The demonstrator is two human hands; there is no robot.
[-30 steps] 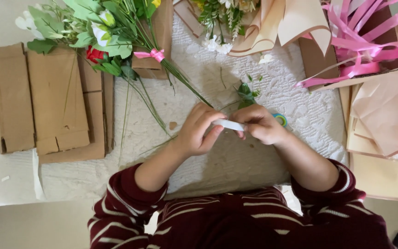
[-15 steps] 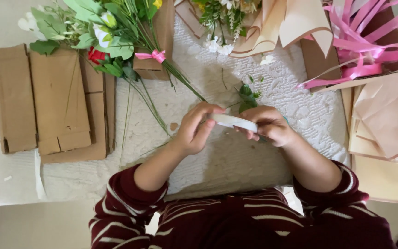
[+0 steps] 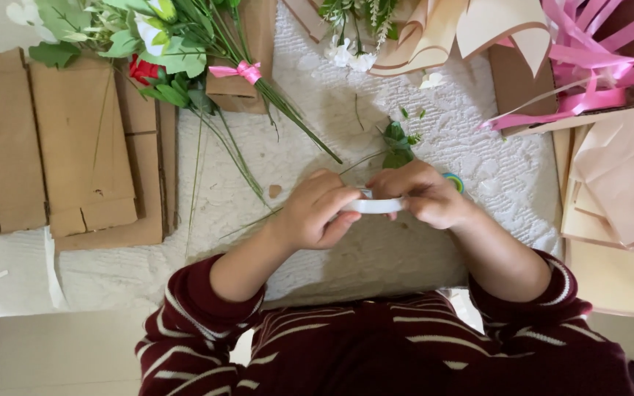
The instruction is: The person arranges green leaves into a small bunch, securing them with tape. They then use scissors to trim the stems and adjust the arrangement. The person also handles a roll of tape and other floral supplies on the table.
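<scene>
Both hands have edged apart, left hand (image 3: pixel 317 213) and right hand (image 3: pixel 423 194) pinching the thin, limp white tape strip (image 3: pixel 376 206) by its ends.

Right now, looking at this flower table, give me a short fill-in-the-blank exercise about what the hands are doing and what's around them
1. The left hand and right hand stretch a strip of ____ tape between them.
2. The flower bunch at upper left is tied with a ____ bow.
3. Flattened ____ pieces lie left of the hands.
4. The person's sleeves are dark red with pale ____.

Missing words: white; pink; cardboard; stripes
</scene>
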